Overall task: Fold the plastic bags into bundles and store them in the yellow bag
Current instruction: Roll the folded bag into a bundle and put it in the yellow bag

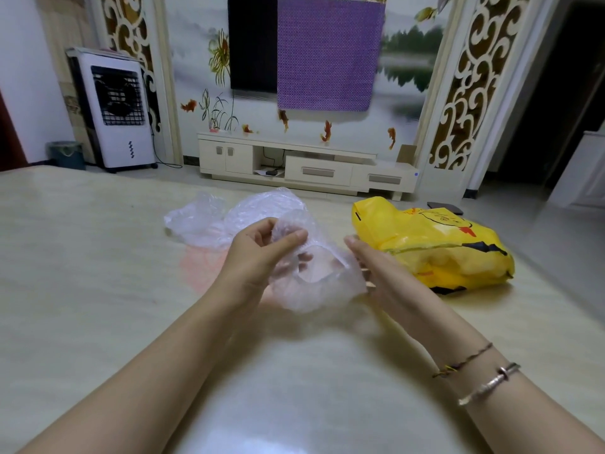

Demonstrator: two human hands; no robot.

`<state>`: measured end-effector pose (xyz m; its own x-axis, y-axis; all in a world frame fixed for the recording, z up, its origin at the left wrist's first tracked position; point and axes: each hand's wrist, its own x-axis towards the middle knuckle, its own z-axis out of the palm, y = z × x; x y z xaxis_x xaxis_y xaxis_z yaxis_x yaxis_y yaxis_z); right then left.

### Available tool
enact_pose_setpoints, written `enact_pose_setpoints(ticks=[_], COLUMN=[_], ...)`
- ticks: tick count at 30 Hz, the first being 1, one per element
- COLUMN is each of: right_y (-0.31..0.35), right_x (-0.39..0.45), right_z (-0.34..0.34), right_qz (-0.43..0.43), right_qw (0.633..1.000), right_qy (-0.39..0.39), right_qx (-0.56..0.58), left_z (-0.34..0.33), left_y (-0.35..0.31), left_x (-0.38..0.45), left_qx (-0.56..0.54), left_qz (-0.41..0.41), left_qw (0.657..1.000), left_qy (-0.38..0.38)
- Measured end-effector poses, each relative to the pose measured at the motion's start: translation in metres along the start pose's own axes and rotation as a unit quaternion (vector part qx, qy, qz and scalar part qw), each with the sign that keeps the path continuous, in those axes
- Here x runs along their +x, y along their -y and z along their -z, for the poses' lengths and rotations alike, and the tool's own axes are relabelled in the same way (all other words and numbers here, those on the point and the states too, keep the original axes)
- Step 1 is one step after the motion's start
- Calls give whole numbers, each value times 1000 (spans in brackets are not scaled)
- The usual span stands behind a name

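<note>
left hand pinches a clear plastic bag between thumb and curled fingers, holding it just above the pale tabletop. right hand is at the bag's right edge, fingers straight and close together, touching the plastic; whether it grips can't be told. more crumpled clear plastic bags lie on the table behind the hands, a pinkish one under them. yellow bag lies on its side to the right, near the right hand, stuffed and bulging. two bracelets on right wrist.
</note>
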<state>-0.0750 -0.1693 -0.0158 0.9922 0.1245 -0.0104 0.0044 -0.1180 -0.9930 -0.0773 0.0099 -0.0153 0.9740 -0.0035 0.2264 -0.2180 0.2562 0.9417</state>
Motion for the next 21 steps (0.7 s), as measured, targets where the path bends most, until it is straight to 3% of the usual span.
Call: enact_pose_setpoints(ticks=[4, 8, 14, 17, 21], right_y=[-6, -11, -16, -22, -22], right_x=[1, 9, 20, 17, 6], right_z=[-10, -6, 8, 11, 7], right_qz=[-28, -9, 54, 89, 131], right_qw=[998, 991, 964, 923, 886], right_qy=[-34, -134, -182, -161, -120], right_qx=[47, 23, -184, -339, -428], left_z=[2, 9, 22, 28, 29], left_y=[1, 7, 14, 21, 19], left_x=[0, 4, 9, 5, -3], left_qx=[-10, 120, 322, 465, 625], left_qz=[-24, -23, -24, -11, -20], left_qw=[999, 988, 939, 881, 776], left_qy=[-32, -93, -122, -83, -81])
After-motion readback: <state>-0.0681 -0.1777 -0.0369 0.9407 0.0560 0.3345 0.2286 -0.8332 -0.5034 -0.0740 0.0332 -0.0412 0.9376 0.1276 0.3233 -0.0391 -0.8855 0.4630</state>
